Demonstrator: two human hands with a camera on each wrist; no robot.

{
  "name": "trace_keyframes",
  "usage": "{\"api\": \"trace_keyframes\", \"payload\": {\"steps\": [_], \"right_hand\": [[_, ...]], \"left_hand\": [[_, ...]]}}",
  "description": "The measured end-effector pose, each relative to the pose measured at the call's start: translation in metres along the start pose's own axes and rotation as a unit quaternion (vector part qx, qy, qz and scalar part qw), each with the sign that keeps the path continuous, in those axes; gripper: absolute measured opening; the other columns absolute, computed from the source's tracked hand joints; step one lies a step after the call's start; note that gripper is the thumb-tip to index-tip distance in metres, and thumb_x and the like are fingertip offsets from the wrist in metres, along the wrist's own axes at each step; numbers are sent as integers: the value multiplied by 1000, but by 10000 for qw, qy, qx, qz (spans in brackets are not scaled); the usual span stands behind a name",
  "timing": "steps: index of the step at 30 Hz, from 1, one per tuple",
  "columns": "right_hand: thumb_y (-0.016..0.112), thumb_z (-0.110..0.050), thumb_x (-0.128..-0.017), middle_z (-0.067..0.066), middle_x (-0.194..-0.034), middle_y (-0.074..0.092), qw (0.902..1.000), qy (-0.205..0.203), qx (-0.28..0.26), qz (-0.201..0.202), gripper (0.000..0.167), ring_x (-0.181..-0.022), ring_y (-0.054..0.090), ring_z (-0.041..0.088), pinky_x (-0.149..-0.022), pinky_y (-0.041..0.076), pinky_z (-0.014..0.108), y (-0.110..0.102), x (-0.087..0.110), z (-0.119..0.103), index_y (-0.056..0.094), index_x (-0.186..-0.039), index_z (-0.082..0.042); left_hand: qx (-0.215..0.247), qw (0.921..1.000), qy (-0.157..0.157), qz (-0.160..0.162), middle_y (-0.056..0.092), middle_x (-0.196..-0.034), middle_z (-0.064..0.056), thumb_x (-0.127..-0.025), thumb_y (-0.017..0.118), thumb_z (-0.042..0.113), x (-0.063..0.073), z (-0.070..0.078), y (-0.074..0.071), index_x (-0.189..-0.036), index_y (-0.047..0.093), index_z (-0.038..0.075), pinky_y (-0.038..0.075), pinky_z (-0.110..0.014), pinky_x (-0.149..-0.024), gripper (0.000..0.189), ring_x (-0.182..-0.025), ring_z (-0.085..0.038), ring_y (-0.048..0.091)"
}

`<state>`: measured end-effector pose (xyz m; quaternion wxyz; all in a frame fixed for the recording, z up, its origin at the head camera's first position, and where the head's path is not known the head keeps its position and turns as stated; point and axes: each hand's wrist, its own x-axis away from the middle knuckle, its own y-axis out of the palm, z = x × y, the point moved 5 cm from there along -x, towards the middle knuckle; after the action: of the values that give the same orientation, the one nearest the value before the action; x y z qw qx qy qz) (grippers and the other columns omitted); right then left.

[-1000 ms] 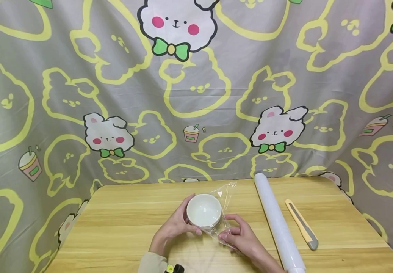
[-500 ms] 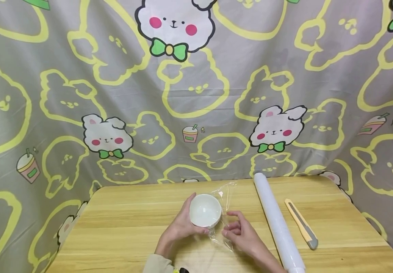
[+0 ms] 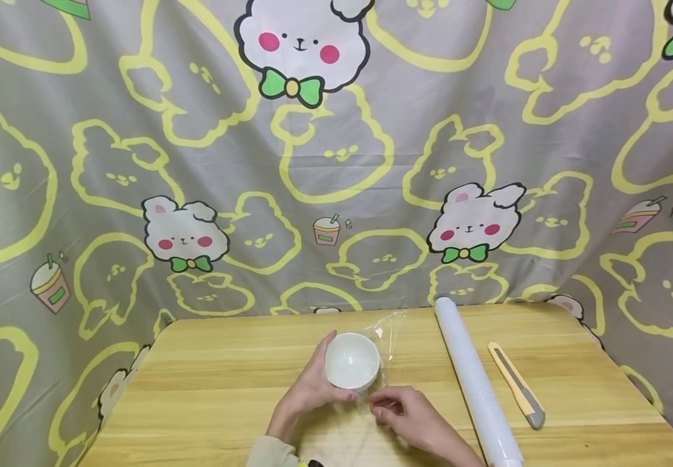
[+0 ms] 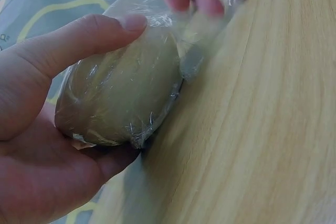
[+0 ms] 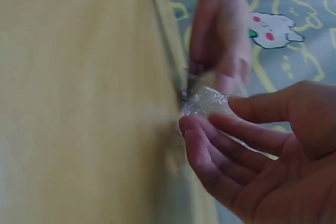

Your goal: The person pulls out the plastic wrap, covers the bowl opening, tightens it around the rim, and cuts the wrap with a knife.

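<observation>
My left hand grips a small white bowl from its left side, thumb toward the near side. Clear plastic film covers the bowl's outside in the left wrist view, wrinkled and bunched near the lower edge. A loose flap of the film sticks out past the bowl's right rim. Just right of the bowl is my right hand, its fingers loosely bent at the near part of the film. In the right wrist view its thumb stands apart from the lower fingertips, with crinkled film just beyond them.
A long roll of plastic film lies to the right of my right hand. Beyond it is a yellow and grey box cutter. The wooden table ends at a patterned cloth at the back.
The bowl shifted slightly right with my left hand. My right hand came off the film's near corner, opened, then moved back down and left to the film by the bowl.
</observation>
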<state>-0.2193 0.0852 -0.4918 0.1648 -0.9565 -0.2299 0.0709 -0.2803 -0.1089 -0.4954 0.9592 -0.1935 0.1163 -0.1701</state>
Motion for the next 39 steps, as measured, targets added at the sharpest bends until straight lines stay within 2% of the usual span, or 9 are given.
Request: {"api": "trace_keyframes", "payload": {"steps": [4, 10, 14, 17, 21, 24, 26, 31, 39], "right_hand": [[61, 1, -97, 18, -103, 71, 9960, 332, -825, -71, 26, -85, 70, 23, -67, 62, 31, 8, -5, 9, 65, -119, 15], [60, 4, -96, 21, -104, 71, 9829, 686, -1706, 76, 21, -95, 70, 26, -78, 62, 30, 8, -15, 19, 63, -108, 20], [56, 9, -94, 22, -105, 72, 9752, 897, -2022, 87, 20, -101, 70, 24, -82, 60, 27, 5, -18, 24, 64, -106, 22], [53, 13, -90, 22, -102, 73, 9722, 1123, -2047, 151, 22, -95, 72, 25, -81, 61, 32, -4, -16, 26, 64, -107, 21], [52, 17, -84, 18, -92, 72, 9721, 1348, -1615, 1039, 25, -80, 71, 26, -70, 63, 37, -28, -13, 26, 63, -106, 18], [54, 13, -86, 19, -97, 69, 9600, 1397, -1449, 1947, 30, -83, 68, 26, -69, 63, 38, -42, -15, 26, 60, -116, 16], [56, 6, -93, 22, -107, 67, 9494, 1393, -1640, 2287, 36, -92, 67, 27, -75, 63, 39, -44, -19, 26, 55, -128, 14], [58, -9, -101, 20, -110, 68, 9324, 1434, -2408, 2282, 48, -94, 67, 23, -82, 61, 39, -36, -29, 27, 44, -143, 11], [60, 0, -95, 10, -87, 69, 9181, 1479, -2799, 2384, 40, -77, 67, 17, -72, 62, 35, -36, -35, 33, 54, -133, 13]], "left_hand": [[161, 9997, 25, -160, 40, -151, -30, -61, 96, 9, 0, -2, 0, -161, 13, -2, 32, -66, -113, 130, -132, -47, 48], [369, 9988, 54, -306, 39, -153, -29, -61, 95, 7, -1, -3, 1, -161, 10, -3, 29, -65, -115, 131, -134, -45, 47], [438, 9985, 63, -328, 40, -153, -28, -62, 95, 5, -1, -3, 1, -161, 10, -3, 29, -64, -115, 131, -134, -45, 48], [459, 9985, 68, -306, 41, -152, -29, -61, 95, 5, -1, -4, 2, -161, 10, -3, 31, -65, -115, 132, -133, -46, 48], [467, 9985, 78, -264, 41, -150, -31, -61, 95, 4, -1, -3, 2, -161, 10, -3, 33, -65, -113, 132, -132, -48, 49], [453, 9986, 67, -250, 41, -150, -31, -61, 94, 4, -1, -4, 2, -161, 10, -3, 34, -66, -112, 131, -131, -48, 49], [471, 9986, 54, -253, 41, -150, -31, -61, 94, 3, -2, -4, 2, -161, 10, -3, 35, -65, -112, 131, -131, -48, 49], [538, 9982, 41, -249, 41, -150, -31, -62, 93, 3, -1, -4, 1, -161, 10, -2, 35, -64, -112, 130, -131, -47, 50], [492, 9984, 79, -252, 42, -149, -30, -62, 93, 5, 0, -3, 3, -161, 11, -2, 36, -63, -112, 129, -130, -46, 51]]}}
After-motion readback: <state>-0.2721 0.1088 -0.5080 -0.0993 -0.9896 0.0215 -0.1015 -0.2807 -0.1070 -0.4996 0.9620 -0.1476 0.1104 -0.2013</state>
